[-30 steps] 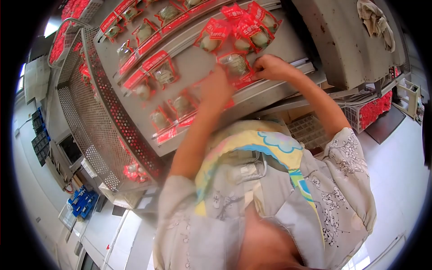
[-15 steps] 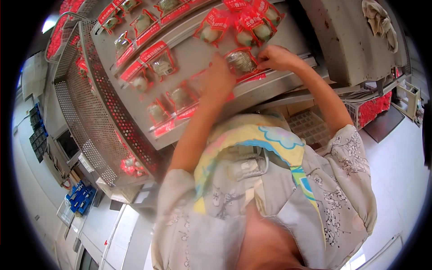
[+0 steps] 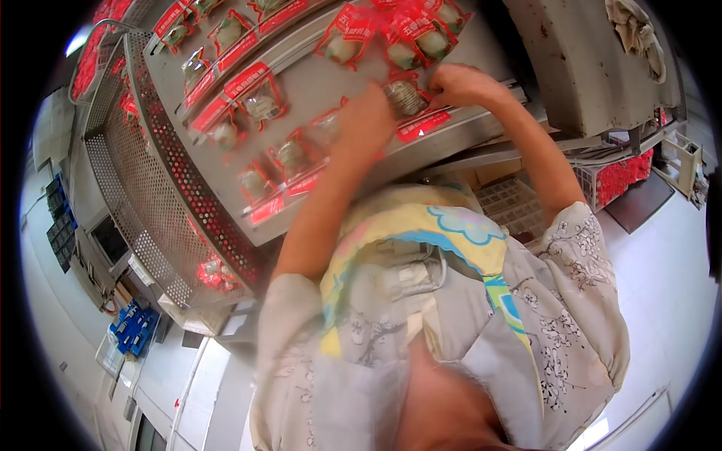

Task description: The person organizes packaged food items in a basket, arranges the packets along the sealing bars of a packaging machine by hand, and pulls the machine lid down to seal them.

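Between my two hands lies a red-and-clear plastic packet [image 3: 406, 98] holding an egg-shaped, pale greenish item, its red strip towards me on the metal edge. My right hand [image 3: 465, 84] is at the packet's right edge, fingers curled in and pinching there. My left hand [image 3: 368, 116] is beside the packet's left side, smeared by motion, with its fingertips hard to make out. Left of it, a row of similar packets [image 3: 292, 154] lies along the metal work surface [image 3: 331, 94]. A pile of filled packets [image 3: 417, 41] sits just beyond my hands.
More packets [image 3: 259, 98] lie in rows along metal rails farther left. A perforated metal basket [image 3: 143, 195] with some red packets stands at the left. A grey metal housing [image 3: 587, 68] with a cloth [image 3: 635, 37] rises at the right. Below it is a crate of red packets [image 3: 620, 184].
My right hand has shifted slightly up and left in view, still at the same packet. My left hand stays near the packet's left side. The whole scene has shifted slightly with the camera.
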`<state>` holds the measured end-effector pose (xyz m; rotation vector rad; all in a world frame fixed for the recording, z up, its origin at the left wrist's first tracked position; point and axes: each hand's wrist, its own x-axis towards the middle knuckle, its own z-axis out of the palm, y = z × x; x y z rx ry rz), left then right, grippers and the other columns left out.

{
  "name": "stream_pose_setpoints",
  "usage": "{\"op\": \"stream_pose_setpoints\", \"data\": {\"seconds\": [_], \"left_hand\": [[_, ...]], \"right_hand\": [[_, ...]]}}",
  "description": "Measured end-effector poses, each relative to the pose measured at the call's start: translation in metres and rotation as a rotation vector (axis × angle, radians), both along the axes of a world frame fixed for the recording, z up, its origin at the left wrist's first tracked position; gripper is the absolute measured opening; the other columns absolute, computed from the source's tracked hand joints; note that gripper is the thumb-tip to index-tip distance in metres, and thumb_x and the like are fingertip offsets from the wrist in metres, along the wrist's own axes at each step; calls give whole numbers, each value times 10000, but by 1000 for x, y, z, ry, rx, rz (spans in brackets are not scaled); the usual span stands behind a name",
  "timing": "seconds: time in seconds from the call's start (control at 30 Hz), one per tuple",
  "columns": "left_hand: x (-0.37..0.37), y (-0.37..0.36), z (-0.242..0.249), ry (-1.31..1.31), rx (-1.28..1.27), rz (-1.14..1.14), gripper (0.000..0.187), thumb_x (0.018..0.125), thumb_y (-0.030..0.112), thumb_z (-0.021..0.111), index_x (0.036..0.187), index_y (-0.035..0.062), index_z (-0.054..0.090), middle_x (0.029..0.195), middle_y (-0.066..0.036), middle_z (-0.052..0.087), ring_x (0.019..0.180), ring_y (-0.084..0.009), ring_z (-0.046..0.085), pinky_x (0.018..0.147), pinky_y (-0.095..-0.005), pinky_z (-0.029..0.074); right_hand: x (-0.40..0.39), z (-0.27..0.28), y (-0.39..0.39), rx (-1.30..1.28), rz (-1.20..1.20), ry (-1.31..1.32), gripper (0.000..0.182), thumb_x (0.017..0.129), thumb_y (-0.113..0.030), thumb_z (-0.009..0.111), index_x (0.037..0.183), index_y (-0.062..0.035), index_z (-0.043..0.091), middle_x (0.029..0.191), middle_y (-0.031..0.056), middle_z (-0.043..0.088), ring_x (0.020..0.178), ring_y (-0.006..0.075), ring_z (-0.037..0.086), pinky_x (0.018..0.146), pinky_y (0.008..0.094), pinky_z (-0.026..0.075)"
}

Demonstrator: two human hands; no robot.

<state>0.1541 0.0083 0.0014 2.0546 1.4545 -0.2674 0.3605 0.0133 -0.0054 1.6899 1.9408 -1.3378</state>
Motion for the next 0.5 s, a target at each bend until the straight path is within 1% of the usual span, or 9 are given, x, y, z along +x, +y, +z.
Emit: {"op": "stream_pose_setpoints", "data": {"seconds": [0.1,0.17,0.2,0.27,0.3,0.33,0.37,0.43,0.5], "left_hand": [[-7,-1,4,25,-48,-1,452,738,189,674,1099,8,472,890,-205,646,858,-384,631,731,-484,489],[-10,-15,17,-109,95,45,491,721,236,725,1099,25,492,908,-187,626,885,-363,617,756,-460,489],[-10,-22,23,-177,167,66,511,713,260,750,1098,33,502,917,-177,616,898,-352,610,769,-448,490],[-8,-36,30,-399,233,-90,537,688,285,778,1103,52,528,920,-150,602,884,-342,598,771,-433,489],[-5,-40,30,-510,266,-168,551,675,298,792,1105,62,541,922,-136,595,877,-337,593,772,-425,489],[0,-46,23,-513,282,-158,370,726,193,716,1064,91,606,904,-96,597,844,-314,596,712,-401,503],[-1,-49,13,-492,306,-204,330,730,162,686,1046,98,620,890,-89,589,833,-302,596,688,-394,504],[-5,-50,-1,-452,355,-299,276,737,102,626,1012,112,648,861,-75,574,811,-278,595,641,-380,507],[-8,-54,-5,-475,357,-364,226,728,85,592,945,113,648,822,-71,533,797,-256,576,600,-375,490]], "right_hand": [[3,-4,-3,-32,-45,107,263,723,-259,747,848,-33,699,755,127,663,704,265,629,663,378,485],[6,-6,-2,-29,-50,145,264,727,-263,748,845,-31,707,733,128,660,691,244,626,654,370,483],[7,-7,-4,-23,-89,181,262,731,-264,747,838,-28,709,721,128,659,681,235,624,650,365,481],[10,-13,-10,-14,-168,251,259,739,-265,745,825,-23,713,698,128,657,662,218,619,643,354,479],[11,-15,-13,-4,-189,269,248,750,-248,739,826,-14,710,691,114,651,655,197,607,631,342,472],[11,-17,-16,6,-208,287,237,762,-231,732,827,-5,706,684,99,646,648,177,595,620,331,464],[11,-18,-18,17,-226,305,226,773,-215,726,828,3,702,677,84,640,641,156,583,608,320,456],[13,-20,-23,39,-228,351,212,773,-201,726,816,4,700,691,88,643,638,164,584,612,316,461],[16,-21,-30,92,-223,355,200,763,-201,727,813,-9,705,695,92,652,643,186,595,624,323,474]]}}
